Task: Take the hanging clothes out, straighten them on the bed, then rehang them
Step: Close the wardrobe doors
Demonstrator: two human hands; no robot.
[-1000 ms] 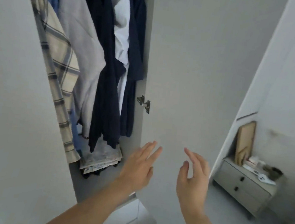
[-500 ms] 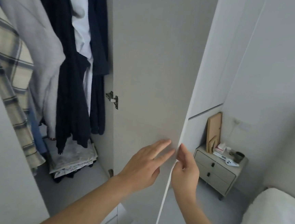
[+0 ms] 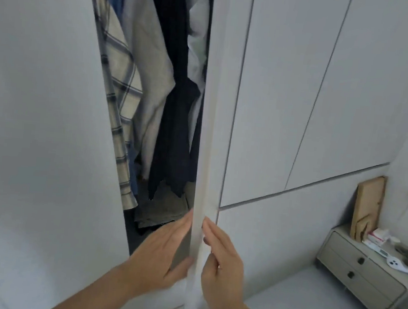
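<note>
Wardrobe door (image 3: 208, 130), seen edge-on, beside hanging clothes (image 3: 154, 88).
Left hand (image 3: 162, 254) flat against inner face; right hand (image 3: 223, 259) fingers straight along edge.

- Wardrobe door (image 3: 208, 130): seen edge-on, running down the middle of the view.
- Left hand (image 3: 162, 256): fingers straight, flat against the door's inner face.
- Right hand (image 3: 223, 257): fingers extended along the door's outer edge, touching it.
- Hanging clothes (image 3: 154, 88): plaid shirt (image 3: 121, 78), grey garment, dark navy garment and white piece, in the gap left of the door.
- Folded clothes (image 3: 161, 212): on the wardrobe floor beneath.
- Nightstand (image 3: 363, 271): lower right, two drawers, a wooden board (image 3: 367, 208) leaning on top.
</note>
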